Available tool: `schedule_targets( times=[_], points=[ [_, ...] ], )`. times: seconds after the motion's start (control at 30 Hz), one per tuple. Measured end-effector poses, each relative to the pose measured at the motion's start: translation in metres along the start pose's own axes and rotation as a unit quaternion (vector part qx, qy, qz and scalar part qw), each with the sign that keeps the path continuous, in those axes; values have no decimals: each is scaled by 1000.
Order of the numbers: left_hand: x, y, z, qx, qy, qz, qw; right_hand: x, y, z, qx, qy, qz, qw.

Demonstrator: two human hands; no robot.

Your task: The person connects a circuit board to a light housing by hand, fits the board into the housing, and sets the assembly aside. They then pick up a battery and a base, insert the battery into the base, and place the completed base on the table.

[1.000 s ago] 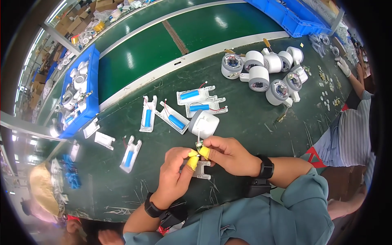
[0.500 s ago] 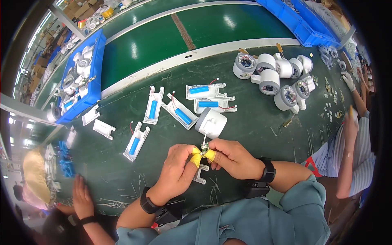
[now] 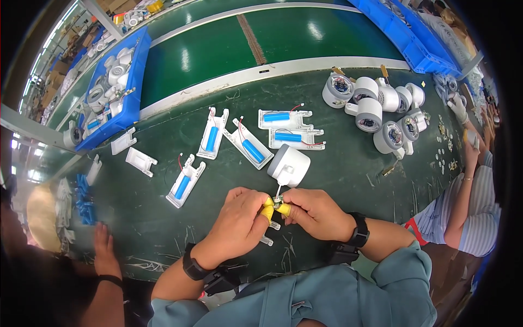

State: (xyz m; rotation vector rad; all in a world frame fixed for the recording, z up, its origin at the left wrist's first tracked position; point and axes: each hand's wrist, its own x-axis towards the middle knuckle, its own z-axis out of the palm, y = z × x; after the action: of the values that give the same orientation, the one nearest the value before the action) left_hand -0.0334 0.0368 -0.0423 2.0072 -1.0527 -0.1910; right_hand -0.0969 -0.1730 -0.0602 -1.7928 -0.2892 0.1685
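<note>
Yellow finger cots cover fingertips of both my hands. My left hand and my right hand meet in a pinch around a small green circuit board, whose details are mostly hidden by the fingers. A short white cable runs from the board up to a round white-and-grey housing lying just beyond my hands. Under my fingers, part of a white plastic shell shows on the dark green table. Farther off lie several white half shells, each with a blue cylindrical battery and thin wires.
Several white-and-grey housings cluster at the right, near scattered small parts. Blue bins stand at far left and far right. Beyond a white rail lies a green belt. A co-worker's hand rests at the left edge.
The view has shifted slightly, so the table's things sit farther right. My hands still pinch the circuit board, with the fingers slightly rearranged. The co-worker at the left leans farther into view.
</note>
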Motion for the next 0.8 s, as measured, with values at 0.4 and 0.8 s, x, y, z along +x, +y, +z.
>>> schedule_targets(
  times=[0.4, 0.8],
  points=[
    [-3, 0, 4, -15, -2, -48, 999, -2, 2, 6, -17, 23, 20, 999],
    [0, 1, 8, -47, 16, -34, 998, -3, 0, 11, -130, 55, -21, 990]
  ],
)
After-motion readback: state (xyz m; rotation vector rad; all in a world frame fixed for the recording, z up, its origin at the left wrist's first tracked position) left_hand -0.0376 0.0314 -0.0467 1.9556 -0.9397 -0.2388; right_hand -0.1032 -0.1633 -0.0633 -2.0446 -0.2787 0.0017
